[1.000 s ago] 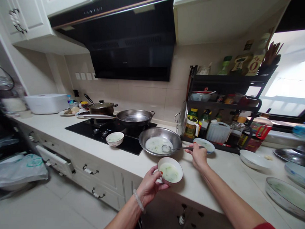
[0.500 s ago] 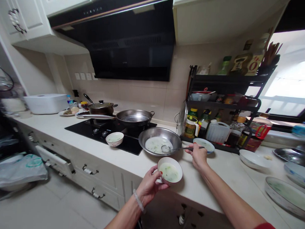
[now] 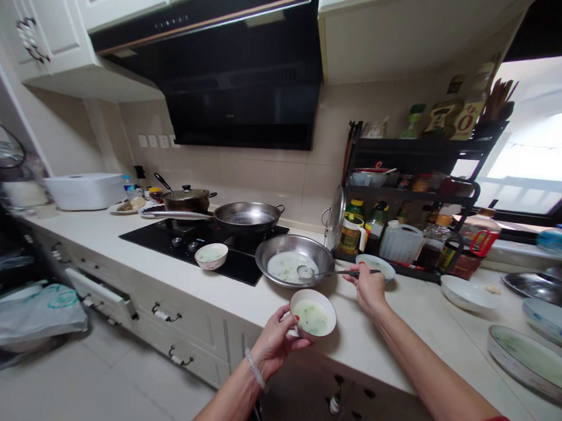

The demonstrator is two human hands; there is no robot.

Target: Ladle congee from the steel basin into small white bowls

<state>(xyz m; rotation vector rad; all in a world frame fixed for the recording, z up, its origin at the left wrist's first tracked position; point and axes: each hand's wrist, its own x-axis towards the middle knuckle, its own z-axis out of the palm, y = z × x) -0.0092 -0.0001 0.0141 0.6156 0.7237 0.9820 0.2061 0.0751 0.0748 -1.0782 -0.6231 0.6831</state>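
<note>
My left hand (image 3: 279, 340) grips a small bowl (image 3: 313, 315) of pale soup with green bits, held at the counter's front edge. Its thumb lies at the rim and the fingers go underneath. My right hand (image 3: 367, 287) is closed around the dark handle of a ladle (image 3: 306, 272), whose head rests in the soup inside a wide steel basin (image 3: 265, 259). The basin stands just beyond the held bowl. Behind my right hand sits a bowl with a pale blue rim (image 3: 388, 272), partly covered by the hand. Another filled bowl (image 3: 211, 257) stands at the cooktop's front edge.
A wok (image 3: 248, 217) and a lidded pot (image 3: 187, 198) are on the black cooktop (image 3: 146, 233). A rack of bottles (image 3: 416, 144) stands at the back right. More bowls line the right side, including a large soup bowl (image 3: 529, 363). One drawer (image 3: 98, 293) sticks out below.
My right hand has shifted very slightly to the right with the ladle handle. The left hand and its bowl have stayed in place.
</note>
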